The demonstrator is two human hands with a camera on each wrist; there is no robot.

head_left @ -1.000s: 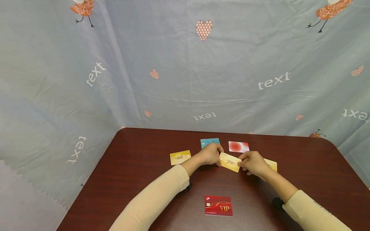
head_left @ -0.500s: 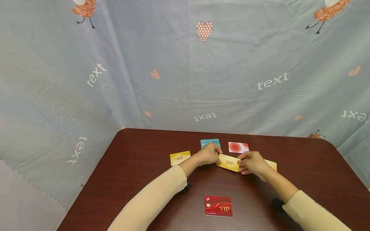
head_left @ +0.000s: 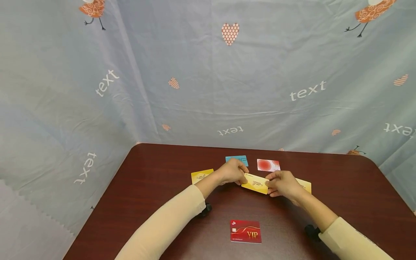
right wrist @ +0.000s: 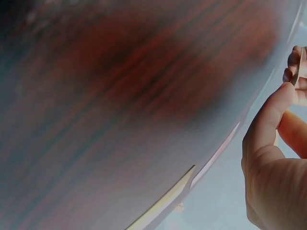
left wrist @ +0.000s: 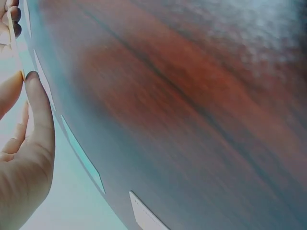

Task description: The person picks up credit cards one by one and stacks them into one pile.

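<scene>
A yellow card point(head_left: 256, 183) is held up between my two hands, slightly tilted, its printed face toward me. My left hand point(head_left: 231, 171) pinches its left end between thumb and fingers. At the other end, my right hand point(head_left: 285, 185) grips the right edge with thumb and fingertips. In the left wrist view the card point(left wrist: 16, 45) shows edge-on, above the table, beyond the left hand point(left wrist: 33, 153). The right wrist view shows the right hand point(right wrist: 268, 167), with a thin edge of the card point(right wrist: 298, 69) at the far right.
Flat on the dark wood table point(head_left: 162, 202) lie a second yellow card point(head_left: 199, 175), a blue card point(head_left: 239, 159), a white card with red circles point(head_left: 268, 165) and a yellow card point(head_left: 304, 185) partly behind the right hand. A red VIP card point(head_left: 245, 231) lies nearer. A curtain point(head_left: 195, 65) hangs behind.
Both hands and the held yellow card have shifted slightly left, the left hand most. The card has become a little more level. The cards on the table have stayed put.
</scene>
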